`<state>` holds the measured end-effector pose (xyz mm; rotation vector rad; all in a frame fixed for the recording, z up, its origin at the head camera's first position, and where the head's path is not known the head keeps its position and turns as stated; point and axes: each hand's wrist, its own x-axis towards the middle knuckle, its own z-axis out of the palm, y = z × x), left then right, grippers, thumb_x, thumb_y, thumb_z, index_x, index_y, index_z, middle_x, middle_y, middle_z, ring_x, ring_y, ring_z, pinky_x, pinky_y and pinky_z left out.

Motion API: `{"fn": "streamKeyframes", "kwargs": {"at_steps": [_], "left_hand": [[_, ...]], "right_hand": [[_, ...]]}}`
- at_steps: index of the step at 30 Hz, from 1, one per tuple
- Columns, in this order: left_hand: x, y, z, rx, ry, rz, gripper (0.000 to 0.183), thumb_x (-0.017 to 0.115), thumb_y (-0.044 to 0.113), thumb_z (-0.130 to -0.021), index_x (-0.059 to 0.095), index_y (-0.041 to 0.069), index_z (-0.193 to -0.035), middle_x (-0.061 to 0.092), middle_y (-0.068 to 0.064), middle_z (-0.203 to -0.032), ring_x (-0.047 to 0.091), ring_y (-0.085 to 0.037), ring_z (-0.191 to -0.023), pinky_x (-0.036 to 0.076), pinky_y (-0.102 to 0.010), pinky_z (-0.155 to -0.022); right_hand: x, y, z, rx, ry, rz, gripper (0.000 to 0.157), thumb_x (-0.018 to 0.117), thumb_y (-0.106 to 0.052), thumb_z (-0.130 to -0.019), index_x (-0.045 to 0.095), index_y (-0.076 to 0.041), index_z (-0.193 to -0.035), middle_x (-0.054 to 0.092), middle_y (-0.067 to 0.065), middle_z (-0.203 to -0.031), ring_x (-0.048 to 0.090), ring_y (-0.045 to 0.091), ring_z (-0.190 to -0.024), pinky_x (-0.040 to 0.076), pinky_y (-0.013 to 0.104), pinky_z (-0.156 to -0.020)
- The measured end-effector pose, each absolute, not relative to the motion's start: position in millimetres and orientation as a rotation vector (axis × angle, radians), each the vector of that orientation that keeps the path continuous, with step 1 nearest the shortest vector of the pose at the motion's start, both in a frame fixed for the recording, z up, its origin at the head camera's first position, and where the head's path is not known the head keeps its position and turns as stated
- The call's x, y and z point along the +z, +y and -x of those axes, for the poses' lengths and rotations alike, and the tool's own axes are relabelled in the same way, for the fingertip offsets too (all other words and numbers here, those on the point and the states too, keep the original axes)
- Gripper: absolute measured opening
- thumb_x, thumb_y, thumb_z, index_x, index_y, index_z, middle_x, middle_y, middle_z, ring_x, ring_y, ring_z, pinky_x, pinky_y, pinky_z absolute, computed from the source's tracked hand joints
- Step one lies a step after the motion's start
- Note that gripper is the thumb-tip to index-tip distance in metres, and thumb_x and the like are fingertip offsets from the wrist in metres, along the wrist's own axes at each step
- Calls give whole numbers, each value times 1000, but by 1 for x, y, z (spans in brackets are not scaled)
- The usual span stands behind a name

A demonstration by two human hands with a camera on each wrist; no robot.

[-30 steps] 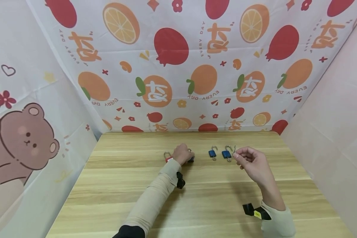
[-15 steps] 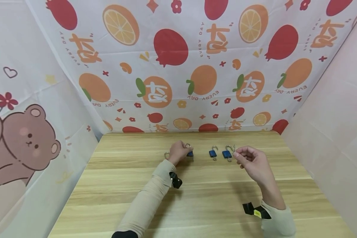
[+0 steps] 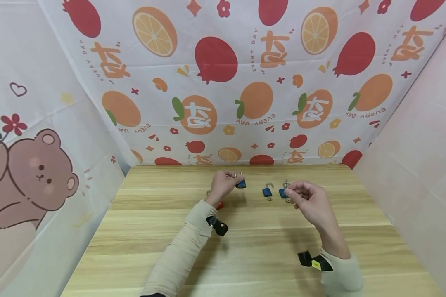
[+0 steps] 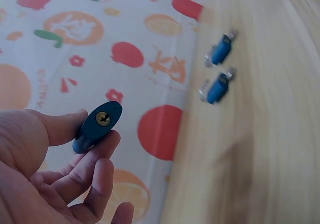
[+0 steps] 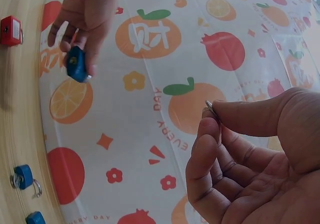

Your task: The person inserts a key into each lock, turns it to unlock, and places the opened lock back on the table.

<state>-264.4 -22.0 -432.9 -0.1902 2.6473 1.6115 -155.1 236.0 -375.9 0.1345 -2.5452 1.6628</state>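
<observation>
My left hand [image 3: 223, 185] pinches a blue padlock [image 3: 240, 184] between thumb and fingers, held up over the table near its back edge. In the left wrist view the padlock's brass keyhole [image 4: 103, 118] faces the camera with no key in it. My right hand [image 3: 312, 200] pinches a small silver key [image 5: 212, 109] between thumb and index finger; most of it is hidden by the fingertips. Beside the right fingertips lies a blue padlock [image 3: 283, 193], partly covered in the head view. Another blue padlock [image 3: 267, 192], its shackle raised, lies to its left with a key in it.
A red padlock [image 5: 11, 31] sits on the wooden table [image 3: 260, 247], mostly hidden behind the left wrist in the head view. A fruit-printed cloth [image 3: 245, 140] rises at the table's back edge. Pale cloths [image 3: 416, 156] hang at both sides.
My left hand has taken the blue padlock, lifted it off the table and turned it. My right hand has shifted slightly left with the key, now overlapping the nearest blue padlock in the head view.
</observation>
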Motion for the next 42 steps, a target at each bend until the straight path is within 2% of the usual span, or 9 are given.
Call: {"fn": "streamKeyframes", "kwargs": {"at_steps": [12,17,21,27,34,42], "left_hand": [[-404,-26,246,1848,2481,122,32,77,39,-90,65,10,-88,59,1,-83,48,-16,-74,38,-28,-64],[-398,-29,242,1894,2419,135,32,75,38,-92,67,8,-97,65,2,-82,54,-16,-77,41,-27,-65],[-392,-30,238,1962,2394,95,32,75,34,-93,69,4,-103,72,-3,-83,60,-16,-80,43,-26,-67],[-384,-28,233,1990,2390,47,30,75,33,-93,70,5,-104,78,-10,-93,66,-11,-82,45,-25,-72],[-375,-25,224,2021,2376,-17,31,74,32,-94,70,4,-107,77,-11,-91,62,-9,-79,43,-25,-71],[-368,-24,220,2028,2382,-61,33,75,34,-93,70,4,-105,78,-13,-93,66,-10,-80,44,-26,-74]], "right_hand": [[-375,216,158,1749,-2497,-191,22,71,-19,-97,70,2,-105,67,3,-84,61,9,-69,56,27,-63],[-378,208,160,1765,-2504,-203,22,71,-19,-96,70,1,-106,67,1,-84,62,8,-69,56,27,-62],[-382,202,164,1779,-2496,-224,22,72,-18,-96,72,1,-104,68,4,-83,61,9,-67,56,28,-61],[-384,192,166,1798,-2503,-197,22,73,-20,-95,73,0,-103,70,4,-83,62,10,-68,56,29,-61],[-388,182,168,1821,-2519,-191,23,73,-23,-95,73,-1,-102,69,4,-83,61,12,-68,55,28,-60],[-390,171,168,1843,-2512,-254,18,72,-20,-96,74,-3,-101,71,9,-85,62,17,-68,54,26,-58]]}}
